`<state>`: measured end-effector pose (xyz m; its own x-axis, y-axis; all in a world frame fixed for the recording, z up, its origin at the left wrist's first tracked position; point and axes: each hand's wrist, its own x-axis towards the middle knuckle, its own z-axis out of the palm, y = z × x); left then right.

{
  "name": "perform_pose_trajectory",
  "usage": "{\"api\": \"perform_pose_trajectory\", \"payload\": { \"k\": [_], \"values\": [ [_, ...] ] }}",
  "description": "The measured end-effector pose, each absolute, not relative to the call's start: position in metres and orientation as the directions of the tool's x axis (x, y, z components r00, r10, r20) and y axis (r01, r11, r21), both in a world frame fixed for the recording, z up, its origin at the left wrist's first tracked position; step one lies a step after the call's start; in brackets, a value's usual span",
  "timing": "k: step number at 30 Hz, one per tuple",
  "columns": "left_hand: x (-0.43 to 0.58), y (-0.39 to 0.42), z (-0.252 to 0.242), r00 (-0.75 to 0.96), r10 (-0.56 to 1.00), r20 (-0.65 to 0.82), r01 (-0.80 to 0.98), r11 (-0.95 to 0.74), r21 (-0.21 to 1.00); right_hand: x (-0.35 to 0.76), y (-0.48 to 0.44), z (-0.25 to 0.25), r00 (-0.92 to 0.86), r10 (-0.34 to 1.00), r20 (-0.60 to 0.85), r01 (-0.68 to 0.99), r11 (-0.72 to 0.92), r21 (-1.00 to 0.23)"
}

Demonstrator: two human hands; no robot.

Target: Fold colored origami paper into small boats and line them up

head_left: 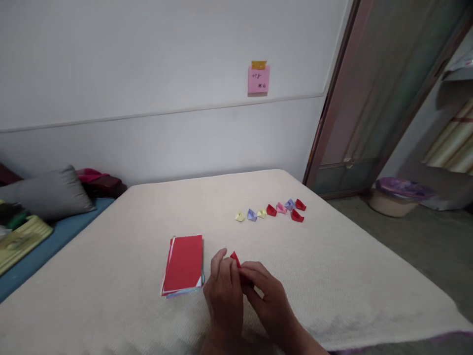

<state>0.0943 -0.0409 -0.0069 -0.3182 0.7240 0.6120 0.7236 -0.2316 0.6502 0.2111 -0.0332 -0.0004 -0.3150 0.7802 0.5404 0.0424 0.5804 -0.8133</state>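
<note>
The left hand (223,296) and right hand (269,301) close in a tight pinch on a small folded red paper (235,260) at bottom centre of the frame (light, soft and easily creased, so best held by its folded edges), just right of a stack of coloured paper (183,264).

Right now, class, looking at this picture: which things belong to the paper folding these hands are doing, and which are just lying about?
Belonging to the folding:
left hand
right hand
red folded paper
stack of coloured paper
row of small folded paper boats

Just lying about:
grey pillow
pink sticky note
purple-covered basin
</note>
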Motion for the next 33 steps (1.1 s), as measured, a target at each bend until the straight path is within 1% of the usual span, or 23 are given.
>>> {"api": "perform_pose_trajectory", "payload": {
  "k": [2,5,8,11,13,16,18,20,24,29,33],
  "values": [
    [0.093,-0.040,-0.002,-0.348,0.766,0.541,0.665,-0.205,0.718,0.212,-0.033,-0.001,-0.324,0.784,0.530,0.045,0.572,-0.819],
    [0.091,-0.039,0.009,-0.392,0.818,0.422,0.529,-0.175,0.830,0.212,-0.032,-0.003,-0.329,0.776,0.537,0.085,0.591,-0.802],
    [0.088,-0.037,0.015,-0.401,0.876,0.268,0.305,-0.148,0.941,0.213,-0.030,-0.004,-0.331,0.731,0.597,0.158,0.667,-0.728],
    [0.086,-0.035,0.016,-0.383,0.916,0.122,0.072,-0.102,0.992,0.213,-0.029,-0.004,-0.334,0.678,0.654,0.196,0.729,-0.656],
    [0.086,-0.033,0.015,-0.372,0.926,0.066,-0.001,-0.071,0.997,0.213,-0.029,-0.005,-0.345,0.656,0.671,0.208,0.751,-0.627],
    [0.085,-0.032,0.013,-0.364,0.931,0.024,-0.022,-0.034,0.999,0.213,-0.028,-0.007,-0.374,0.632,0.678,0.232,0.772,-0.592],
    [0.085,-0.033,0.013,-0.360,0.933,0.016,-0.030,-0.029,0.999,0.213,-0.027,-0.008,-0.388,0.633,0.670,0.243,0.771,-0.589],
    [0.085,-0.033,0.012,-0.341,0.940,0.002,-0.089,-0.035,0.995,0.214,-0.026,-0.009,-0.384,0.652,0.653,0.244,0.754,-0.610],
    [0.083,-0.031,0.008,-0.286,0.956,-0.064,-0.276,-0.018,0.961,0.216,-0.025,-0.006,-0.364,0.698,0.617,0.234,0.710,-0.665],
    [0.084,-0.029,0.004,-0.287,0.952,-0.106,-0.352,-0.002,0.936,0.217,-0.027,0.001,-0.403,0.724,0.560,0.192,0.665,-0.722],
    [0.085,-0.032,0.011,-0.237,0.964,-0.124,-0.430,0.010,0.903,0.220,-0.026,0.004,-0.390,0.773,0.501,0.144,0.588,-0.796]
  ]
}}
